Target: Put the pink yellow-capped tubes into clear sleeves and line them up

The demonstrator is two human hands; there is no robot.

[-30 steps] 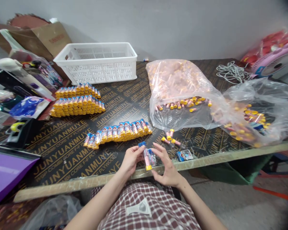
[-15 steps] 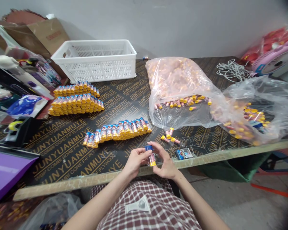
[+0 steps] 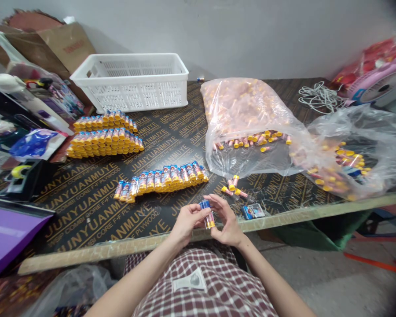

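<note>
Just past the table's front edge strip, my left hand (image 3: pixel 187 223) pinches a small tube (image 3: pixel 207 215) between thumb and fingers. The tube has a blue top part, a pinkish middle and a yellow end. My right hand (image 3: pixel 229 222) is curled round its other side, fingertips at the blue top and thumb by the yellow end. Several loose pink tubes with yellow caps (image 3: pixel 231 188) lie beyond my right hand. To its right rests a small stack of flat blue printed sleeves (image 3: pixel 253 211). Ahead on the left lies a row of blue-labelled tubes (image 3: pixel 165 178).
A larger pile of labelled tubes (image 3: pixel 105 138) sits at left, before a white plastic basket (image 3: pixel 138 92). An open plastic bag of tubes (image 3: pixel 247 105) and a second clear bag (image 3: pixel 336 167) lie at right. A white cord (image 3: pixel 320 97) and pink fan (image 3: pixel 376 81) stand behind.
The tube has turned slightly between my fingers, and its yellow end looks different. Both hands stay in almost the same place.
</note>
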